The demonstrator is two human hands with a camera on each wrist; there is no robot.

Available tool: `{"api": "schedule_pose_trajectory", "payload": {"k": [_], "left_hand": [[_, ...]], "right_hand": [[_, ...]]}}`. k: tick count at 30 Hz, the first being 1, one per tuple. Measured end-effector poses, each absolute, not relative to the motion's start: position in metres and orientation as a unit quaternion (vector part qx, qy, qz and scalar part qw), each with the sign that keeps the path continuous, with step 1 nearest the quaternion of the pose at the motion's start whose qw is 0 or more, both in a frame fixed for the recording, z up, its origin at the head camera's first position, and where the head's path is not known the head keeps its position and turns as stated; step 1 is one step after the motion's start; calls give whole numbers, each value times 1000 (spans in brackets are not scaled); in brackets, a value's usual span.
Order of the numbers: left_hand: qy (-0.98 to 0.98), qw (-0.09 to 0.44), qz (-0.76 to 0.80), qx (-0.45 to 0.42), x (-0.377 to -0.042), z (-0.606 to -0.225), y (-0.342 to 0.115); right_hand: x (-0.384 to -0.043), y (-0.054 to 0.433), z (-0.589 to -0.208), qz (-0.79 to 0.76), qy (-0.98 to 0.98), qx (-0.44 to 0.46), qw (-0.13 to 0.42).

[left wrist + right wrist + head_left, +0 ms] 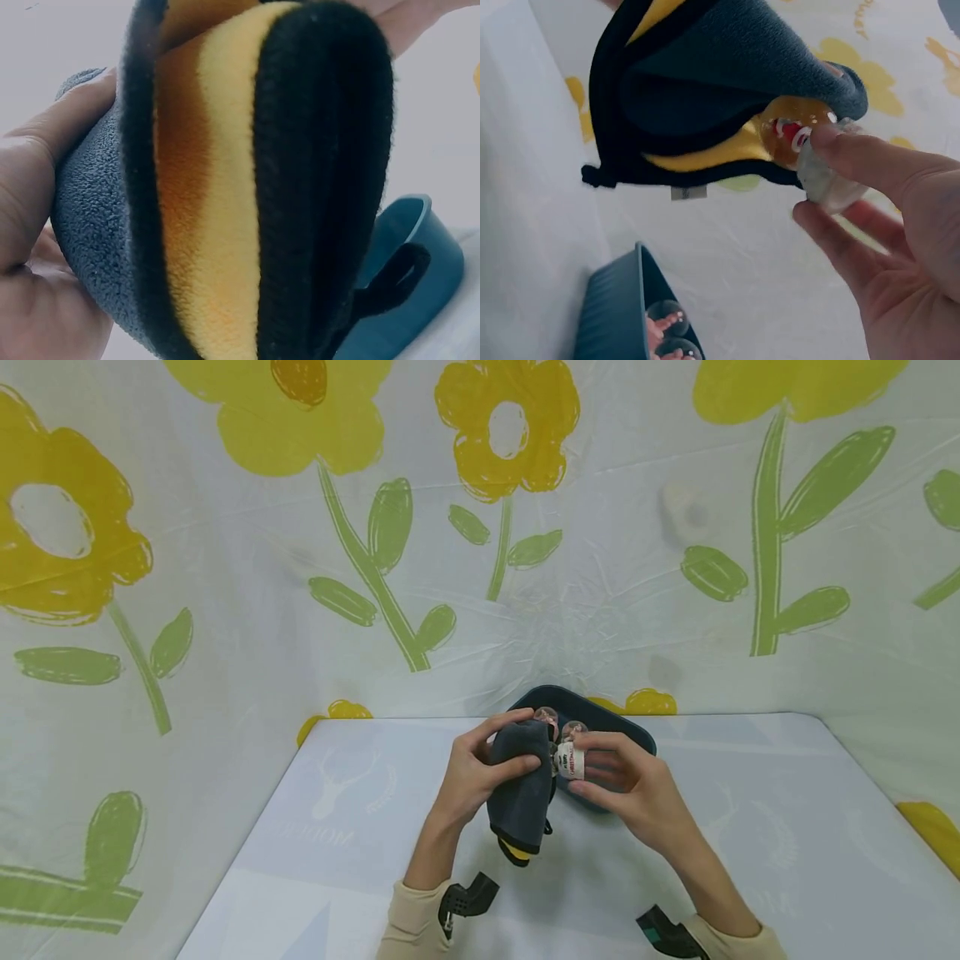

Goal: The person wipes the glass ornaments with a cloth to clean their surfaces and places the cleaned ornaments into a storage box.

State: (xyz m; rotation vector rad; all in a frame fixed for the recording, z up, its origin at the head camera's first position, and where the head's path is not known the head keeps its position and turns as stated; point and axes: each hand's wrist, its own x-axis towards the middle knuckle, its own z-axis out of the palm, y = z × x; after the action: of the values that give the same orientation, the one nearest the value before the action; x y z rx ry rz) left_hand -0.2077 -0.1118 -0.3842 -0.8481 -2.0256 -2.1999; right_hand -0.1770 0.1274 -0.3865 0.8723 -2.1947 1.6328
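My left hand [467, 775] grips a folded cloth [521, 789], dark grey outside and yellow inside, with black edging. In the left wrist view the cloth [217, 225] fills the middle, its folds facing the camera. My right hand [641, 785] pinches a small snow globe by its white base [572, 762], which bears red lettering. The right wrist view shows the clear ball [787, 135] of this globe tucked against the yellow side of the cloth, a red and white figure inside. Part of the ball is hidden by the cloth.
Behind the hands, a dark blue-green tub [633, 732] stands on the white table [360, 827]. Two more snow globes with pinkish figures, one globe [667, 319] behind the other, are in the tub. A flower-printed sheet [600, 568] hangs behind the table.
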Motion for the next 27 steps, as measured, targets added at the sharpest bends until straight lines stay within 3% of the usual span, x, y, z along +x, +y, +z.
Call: {"api": "schedule_pose_trajectory", "payload": {"k": [13, 27], "left_hand": [[-647, 10, -715, -263, -209, -385, -113], [-653, 17, -704, -279, -208, -385, -111]], "right_hand": [[-180, 126, -389, 481, -758, 373, 235], [-177, 121, -392, 448, -829, 230, 242]]}}
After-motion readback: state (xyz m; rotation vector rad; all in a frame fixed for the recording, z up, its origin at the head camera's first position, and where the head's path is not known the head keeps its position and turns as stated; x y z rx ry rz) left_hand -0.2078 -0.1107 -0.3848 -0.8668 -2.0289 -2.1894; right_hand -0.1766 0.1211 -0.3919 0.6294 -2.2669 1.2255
